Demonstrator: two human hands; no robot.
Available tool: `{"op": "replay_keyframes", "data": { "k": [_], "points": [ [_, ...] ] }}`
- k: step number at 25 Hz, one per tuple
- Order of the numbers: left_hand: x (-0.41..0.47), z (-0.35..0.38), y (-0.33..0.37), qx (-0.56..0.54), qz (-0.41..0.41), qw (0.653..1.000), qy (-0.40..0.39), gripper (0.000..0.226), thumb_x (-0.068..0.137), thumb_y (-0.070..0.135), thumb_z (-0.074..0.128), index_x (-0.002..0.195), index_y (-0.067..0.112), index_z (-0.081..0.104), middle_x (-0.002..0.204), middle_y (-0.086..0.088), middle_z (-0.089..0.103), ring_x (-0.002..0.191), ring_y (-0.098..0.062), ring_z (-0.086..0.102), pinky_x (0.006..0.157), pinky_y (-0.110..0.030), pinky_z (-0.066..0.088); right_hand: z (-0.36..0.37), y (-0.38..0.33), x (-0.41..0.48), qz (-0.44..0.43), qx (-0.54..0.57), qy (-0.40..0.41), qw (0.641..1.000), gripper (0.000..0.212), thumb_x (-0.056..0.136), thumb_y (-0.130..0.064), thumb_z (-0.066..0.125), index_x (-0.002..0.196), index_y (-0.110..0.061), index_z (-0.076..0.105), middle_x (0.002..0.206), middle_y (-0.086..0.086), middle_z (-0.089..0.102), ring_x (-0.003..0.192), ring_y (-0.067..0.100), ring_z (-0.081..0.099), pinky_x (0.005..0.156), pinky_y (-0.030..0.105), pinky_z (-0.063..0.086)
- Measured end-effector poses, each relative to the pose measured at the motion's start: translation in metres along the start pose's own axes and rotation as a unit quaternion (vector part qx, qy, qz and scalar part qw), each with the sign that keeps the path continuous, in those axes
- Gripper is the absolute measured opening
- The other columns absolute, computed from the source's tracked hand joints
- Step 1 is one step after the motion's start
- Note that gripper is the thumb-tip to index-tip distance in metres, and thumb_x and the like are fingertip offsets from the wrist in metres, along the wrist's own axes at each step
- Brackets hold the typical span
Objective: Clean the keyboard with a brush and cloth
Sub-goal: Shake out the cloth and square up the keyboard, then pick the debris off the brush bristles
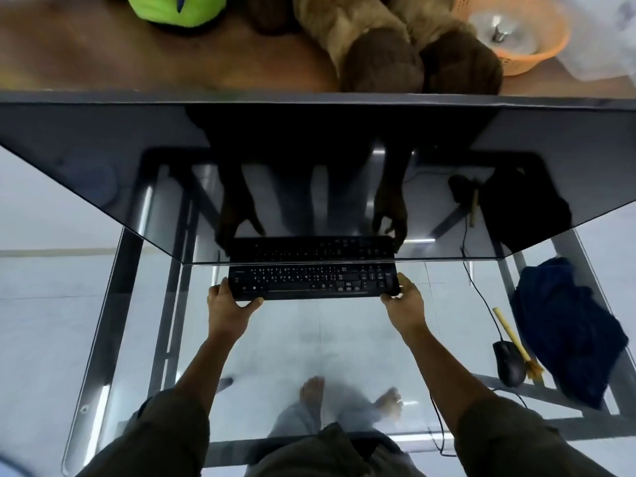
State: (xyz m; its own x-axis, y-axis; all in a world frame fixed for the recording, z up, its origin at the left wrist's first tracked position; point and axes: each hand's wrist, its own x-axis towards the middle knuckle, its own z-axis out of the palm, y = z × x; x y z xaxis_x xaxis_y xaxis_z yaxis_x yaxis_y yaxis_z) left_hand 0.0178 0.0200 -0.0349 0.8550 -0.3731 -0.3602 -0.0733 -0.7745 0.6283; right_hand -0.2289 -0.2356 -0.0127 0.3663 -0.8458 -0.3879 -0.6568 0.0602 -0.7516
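We are standing at the glass bench (282,339), holding the keyboard (311,281) at twelve o'clock against the dark monitor (137,173). Our left hand (229,306) and right hand (402,306) are each pinching an end in a closed grip. We are best keeping it level; cloth (564,332) and brush (514,342) are lying at three o'clock.

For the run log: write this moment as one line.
left hand: holds keyboard left end | right hand: holds right end | brush, cloth: untouched, right on glass desk
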Motion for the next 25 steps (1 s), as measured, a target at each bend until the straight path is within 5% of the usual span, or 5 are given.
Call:
{"op": "replay_keyframes", "data": {
  "k": [6, 9, 13, 19, 25],
  "points": [
    [0.012, 0.011, 0.016, 0.066, 0.019, 0.998, 0.001, 0.082, 0.079, 0.044, 0.078, 0.142, 0.007, 0.042, 0.14, -0.019, 0.046, 0.133, -0.039, 0.039, 0.107, -0.051, 0.039, 0.013, 0.008, 0.022, 0.02, -0.004, -0.037, 0.999, 0.068, 0.084, 0.004, 0.063, 0.143, -0.024, 0.047, 0.122, 0.002, 0.066, 0.107, 0.026, 0.063, 0.102, 0.036, 0.05],
    [-0.005, 0.025, 0.024, 0.182, 0.128, 0.975, 0.005, 0.088, 0.086, 0.051, 0.069, 0.152, 0.008, 0.031, 0.156, -0.02, 0.032, 0.145, -0.039, 0.027, 0.116, -0.054, 0.027, 0.008, 0.01, 0.006, 0.021, -0.024, -0.032, 0.999, 0.071, 0.089, 0.003, 0.062, 0.152, -0.017, 0.036, 0.144, 0.004, 0.053, 0.124, 0.026, 0.056, 0.104, 0.029, 0.044],
    [-0.031, 0.057, 0.039, 0.244, 0.253, 0.932, -0.086, 0.08, 0.095, 0.058, 0.05, 0.157, 0.017, 0.021, 0.165, -0.011, 0.016, 0.153, -0.032, 0.011, 0.122, -0.051, 0.013, -0.013, 0.024, -0.044, -0.014, 0.0, 0.048, 0.999, 0.054, 0.089, -0.001, 0.068, 0.138, -0.015, 0.052, 0.132, 0.006, 0.06, 0.114, 0.023, 0.06, 0.09, 0.033, 0.054],
    [-0.046, 0.084, 0.045, 0.302, 0.217, 0.919, -0.133, 0.086, 0.095, 0.064, 0.041, 0.159, 0.017, 0.008, 0.167, -0.008, -0.005, 0.154, -0.029, -0.007, 0.123, -0.052, 0.004, -0.046, 0.08, -0.126, 0.002, -0.101, 0.148, 0.984, 0.037, 0.085, -0.022, 0.076, 0.117, -0.02, 0.056, 0.108, -0.001, 0.055, 0.092, 0.02, 0.058, 0.076, 0.035, 0.054],
    [-0.044, 0.084, 0.046, 0.319, 0.216, 0.913, -0.134, 0.088, 0.094, 0.063, 0.046, 0.159, 0.017, 0.009, 0.167, -0.007, -0.006, 0.154, -0.028, -0.006, 0.123, -0.054, 0.005, -0.044, 0.134, -0.16, 0.115, -0.156, 0.107, 0.975, 0.044, 0.08, -0.036, 0.079, 0.111, -0.015, 0.055, 0.112, 0.006, 0.058, 0.108, 0.025, 0.055, 0.086, 0.037, 0.05]
  ]
}}
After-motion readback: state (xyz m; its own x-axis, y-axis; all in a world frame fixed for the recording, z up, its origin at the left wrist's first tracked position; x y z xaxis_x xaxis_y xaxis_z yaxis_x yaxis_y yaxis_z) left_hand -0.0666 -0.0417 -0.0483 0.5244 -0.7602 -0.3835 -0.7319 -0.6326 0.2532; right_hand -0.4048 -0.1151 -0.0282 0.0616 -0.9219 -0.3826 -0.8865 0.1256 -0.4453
